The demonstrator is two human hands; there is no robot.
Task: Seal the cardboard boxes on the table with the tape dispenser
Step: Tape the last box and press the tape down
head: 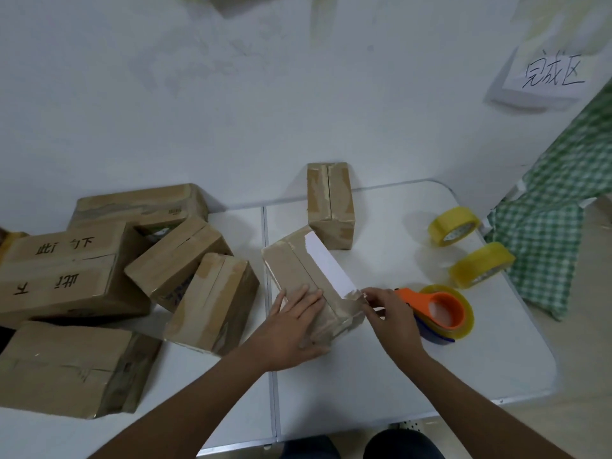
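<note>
A small cardboard box (pixel 298 270) with a white label lies in the middle of the white table (pixel 381 376). My left hand (pixel 294 323) lies flat on its near end, fingers straight. My right hand (pixel 390 313) grips the orange tape dispenser (pixel 440 309) with its yellowish roll, held against the box's near right corner. Whether tape is stuck to the box I cannot tell.
Several more cardboard boxes (pixel 82 270) are heaped on the table's left half. One box (pixel 331 203) stands upright behind the middle box. Two spare yellow tape rolls (pixel 453 226) (pixel 482 265) lie at the right, near a green checked cloth (pixel 556 200). A handwritten paper sign (pixel 549 76) is on the wall.
</note>
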